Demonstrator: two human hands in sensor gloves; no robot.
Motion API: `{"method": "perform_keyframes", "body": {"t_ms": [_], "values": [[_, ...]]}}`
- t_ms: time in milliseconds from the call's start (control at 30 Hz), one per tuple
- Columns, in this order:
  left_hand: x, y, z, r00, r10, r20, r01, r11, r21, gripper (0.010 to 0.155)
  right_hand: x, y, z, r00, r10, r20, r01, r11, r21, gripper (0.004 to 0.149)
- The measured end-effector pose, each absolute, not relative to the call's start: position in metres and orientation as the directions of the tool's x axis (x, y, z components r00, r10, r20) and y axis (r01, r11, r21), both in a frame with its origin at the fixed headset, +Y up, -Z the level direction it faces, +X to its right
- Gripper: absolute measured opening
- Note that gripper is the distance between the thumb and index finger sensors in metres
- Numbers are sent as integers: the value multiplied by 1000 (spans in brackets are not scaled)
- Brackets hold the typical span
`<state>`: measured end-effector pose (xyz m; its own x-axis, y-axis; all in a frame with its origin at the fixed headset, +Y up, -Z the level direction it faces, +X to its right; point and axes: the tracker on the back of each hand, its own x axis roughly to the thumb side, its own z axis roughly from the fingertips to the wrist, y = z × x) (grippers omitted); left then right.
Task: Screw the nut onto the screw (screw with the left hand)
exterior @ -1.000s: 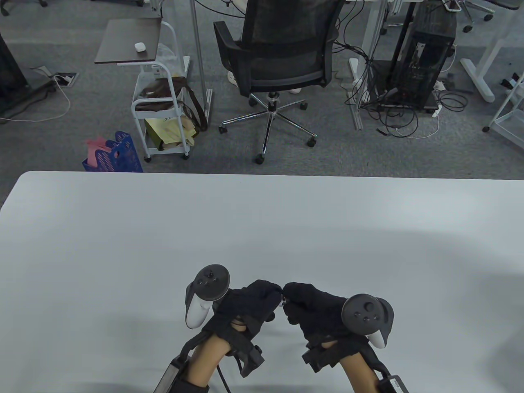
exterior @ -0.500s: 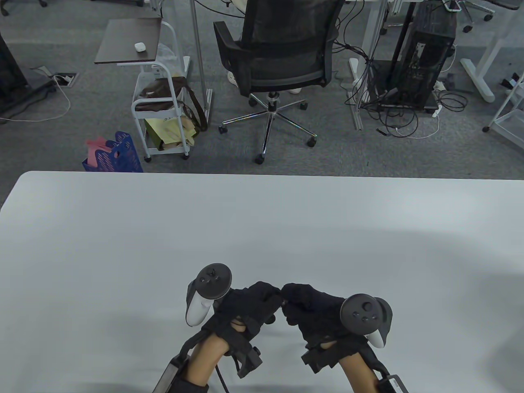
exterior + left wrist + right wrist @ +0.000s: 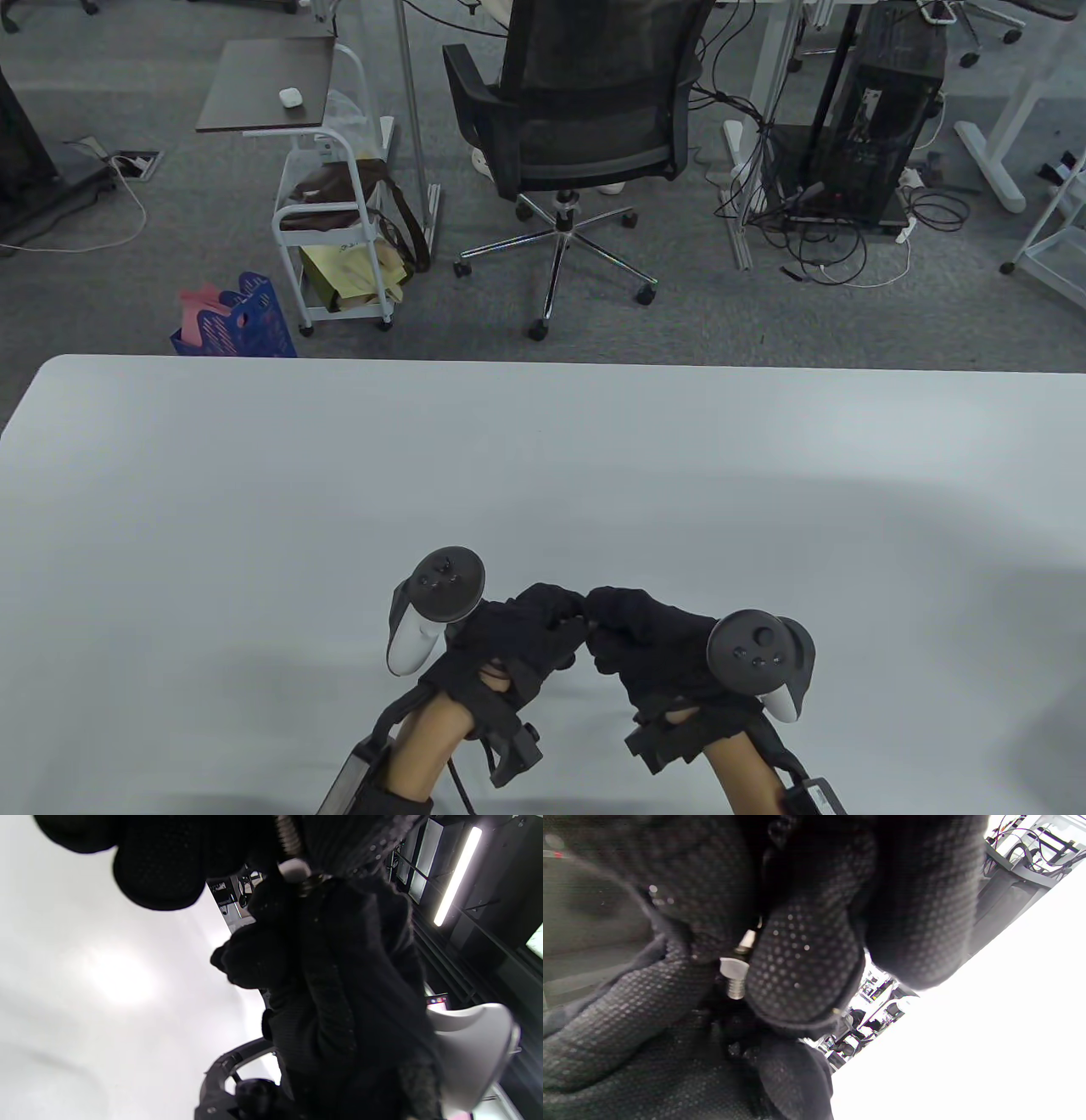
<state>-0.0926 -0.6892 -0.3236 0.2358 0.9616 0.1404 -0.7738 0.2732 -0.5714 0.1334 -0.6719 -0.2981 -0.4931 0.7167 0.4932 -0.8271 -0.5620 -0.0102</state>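
Nut (image 3: 733, 966) looks partly threaded on the screw (image 3: 737, 988), gripped between left hand (image 3: 517, 632) and right hand (image 3: 649, 641). More turns probably needed.

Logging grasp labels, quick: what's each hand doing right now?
Left hand: fingers closed around the screw; its threads show in the left wrist view.
Right hand: fingers pinch the nut on the screw's shaft.
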Motion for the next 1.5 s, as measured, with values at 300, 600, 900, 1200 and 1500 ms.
{"method": "perform_keyframes", "body": {"t_ms": [300, 600, 900, 1200, 1500], "values": [[-91, -687, -322, 272, 949, 159, -787, 315, -531, 56, 133, -672, -298, -493, 715, 496, -826, -563, -8, 46], [-92, -690, -323, 256, 955, 150, -808, 297, -508, 62, 134, -672, -298, -491, 720, 491, -830, -557, -13, 46], [-91, -688, -321, 240, 957, 161, -791, 288, -539, 69, 134, -673, -298, -489, 720, 492, -830, -558, -9, 46], [-90, -684, -322, 266, 947, 180, -770, 321, -552, 56, 133, -674, -298, -485, 724, 491, -831, -556, -3, 46], [-89, -686, -322, 290, 941, 173, -773, 337, -537, 56, 134, -676, -300, -481, 742, 468, -831, -555, 26, 46]]}}
